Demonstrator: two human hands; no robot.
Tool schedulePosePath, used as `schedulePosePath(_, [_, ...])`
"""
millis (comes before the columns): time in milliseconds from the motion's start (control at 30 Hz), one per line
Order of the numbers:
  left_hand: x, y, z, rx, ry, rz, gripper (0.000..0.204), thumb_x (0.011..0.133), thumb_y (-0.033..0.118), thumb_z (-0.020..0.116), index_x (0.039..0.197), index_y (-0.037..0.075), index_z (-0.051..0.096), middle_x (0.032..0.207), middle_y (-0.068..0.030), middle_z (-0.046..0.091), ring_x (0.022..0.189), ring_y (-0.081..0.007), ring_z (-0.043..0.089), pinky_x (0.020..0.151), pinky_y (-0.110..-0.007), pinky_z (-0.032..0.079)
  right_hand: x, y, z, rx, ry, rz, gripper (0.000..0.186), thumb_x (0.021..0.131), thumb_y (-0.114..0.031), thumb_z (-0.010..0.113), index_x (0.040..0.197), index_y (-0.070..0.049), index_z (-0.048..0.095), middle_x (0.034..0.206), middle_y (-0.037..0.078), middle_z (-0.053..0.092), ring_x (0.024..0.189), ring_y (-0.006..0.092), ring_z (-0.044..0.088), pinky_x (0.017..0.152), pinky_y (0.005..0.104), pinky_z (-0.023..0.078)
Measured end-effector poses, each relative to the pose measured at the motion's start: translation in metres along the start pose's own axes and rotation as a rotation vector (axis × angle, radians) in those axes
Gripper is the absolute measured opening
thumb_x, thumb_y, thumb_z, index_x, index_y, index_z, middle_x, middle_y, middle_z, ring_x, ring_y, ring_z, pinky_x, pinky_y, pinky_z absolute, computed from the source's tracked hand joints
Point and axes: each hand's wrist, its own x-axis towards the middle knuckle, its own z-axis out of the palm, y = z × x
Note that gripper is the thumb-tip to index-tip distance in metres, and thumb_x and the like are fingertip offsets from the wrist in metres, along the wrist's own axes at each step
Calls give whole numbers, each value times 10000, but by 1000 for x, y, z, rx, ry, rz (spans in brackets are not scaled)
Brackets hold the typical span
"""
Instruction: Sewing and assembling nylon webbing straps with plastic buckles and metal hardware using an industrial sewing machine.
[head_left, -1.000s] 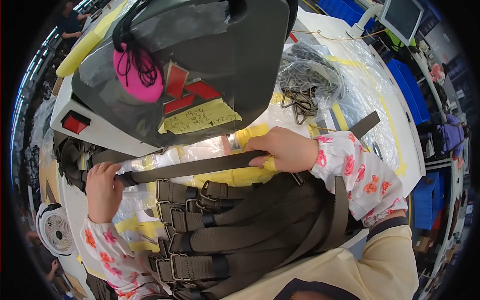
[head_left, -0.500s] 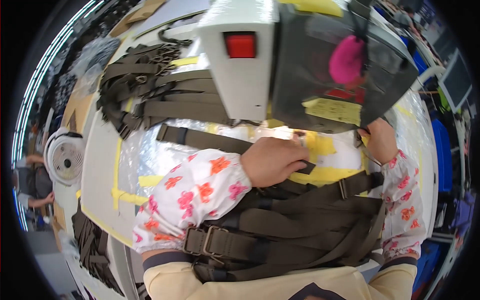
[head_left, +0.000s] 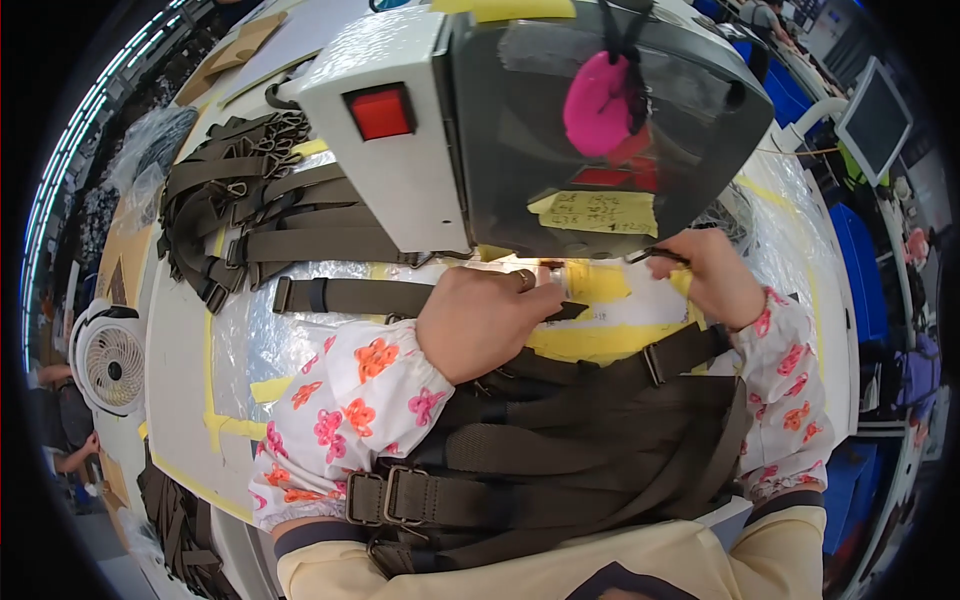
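Observation:
My left hand (head_left: 490, 322) is closed on a dark olive webbing strap (head_left: 375, 296) below the sewing machine head. The strap runs out to the left, where a metal buckle shows at its end; its cut tip pokes out past my fingers. My right hand (head_left: 705, 272), beside the lower right corner of the machine, pinches a small dark metal piece (head_left: 660, 257) whose kind I cannot make out. A heap of olive straps (head_left: 590, 440) with metal buckles lies across the near edge, against my body. Above my hands stands the grey and white sewing machine (head_left: 600, 120), with its lamp lit underneath.
More olive straps with metal hooks (head_left: 240, 175) lie at the far left of the table. A white fan (head_left: 112, 360) stands at the left edge. Another strap pile (head_left: 180, 520) sits lower left. Blue bins (head_left: 855, 270) and a monitor (head_left: 875, 120) are at the right.
My view has shifted, so the machine appears farther left. My left hand still grips the strap under the machine. The metal piece in my right hand shows more plainly.

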Motion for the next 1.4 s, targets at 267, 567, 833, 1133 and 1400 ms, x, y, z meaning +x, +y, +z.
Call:
schedulePosePath(267, [-4,-3,5,-17,176,-142,104,778,183,619,839,99,615,610,-61,598,514,-236,586,452,-349,443,4,-30,63,546,-116,210,182,773,-122,615,867,34,624,686,196,594,625,343,579,569,358,444])
schedulePosePath(567, [3,8,6,-225,-57,-321,158,776,139,593,909,54,606,646,-150,601,569,-314,595,512,-385,467,-10,-36,97,187,147,-108,200,832,-249,567,842,-56,514,646,157,579,619,358,587,555,458,444])
schedulePosePath(833, [6,7,4,-282,-295,-307,157,740,135,634,833,10,613,667,-174,601,619,-318,614,567,-348,475,-32,80,-40,-149,522,245,296,782,-297,656,934,-51,590,765,128,631,702,307,614,629,374,478])
schedulePosePath(1133, [3,4,7,-315,-305,-260,240,750,200,633,926,37,634,680,-171,608,603,-304,607,578,-350,477,-137,295,-101,-514,590,1061,444,721,-190,642,1139,-91,532,1145,179,561,1076,344,530,906,380,432])
schedulePosePath(1400, [3,42,-24,-57,260,324,363,702,45,632,1064,48,602,987,-118,622,735,-243,620,618,-324,517,-132,157,-140,-150,1245,16,163,889,-97,545,1013,4,579,981,39,593,870,111,538,790,234,421])
